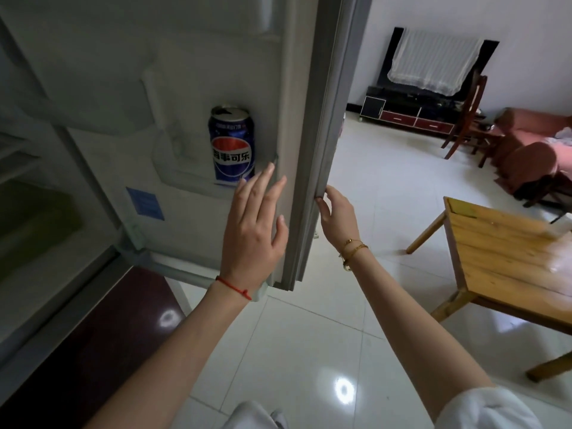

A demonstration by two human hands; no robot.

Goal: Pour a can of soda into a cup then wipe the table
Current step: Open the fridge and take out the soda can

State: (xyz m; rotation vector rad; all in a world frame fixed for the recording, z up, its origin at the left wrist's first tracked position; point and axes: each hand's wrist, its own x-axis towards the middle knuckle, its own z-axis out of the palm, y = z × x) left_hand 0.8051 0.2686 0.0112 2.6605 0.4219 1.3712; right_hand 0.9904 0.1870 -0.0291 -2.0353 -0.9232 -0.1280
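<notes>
A blue soda can [231, 145] stands upright on a shelf inside the open fridge door [192, 88]. My left hand [255, 224] is raised just below and right of the can, fingers straight and spread, its fingertips close to the can's base and holding nothing. My right hand [335, 212] grips the outer edge of the fridge door, fingers curled round the grey seal. No cup or cloth is in view.
A wooden table [507, 258] stands to the right on the white tiled floor. Farther back are a TV stand [414, 114], a wooden chair [470, 119] and a red sofa [532, 150]. The fridge interior [40, 196] fills the left.
</notes>
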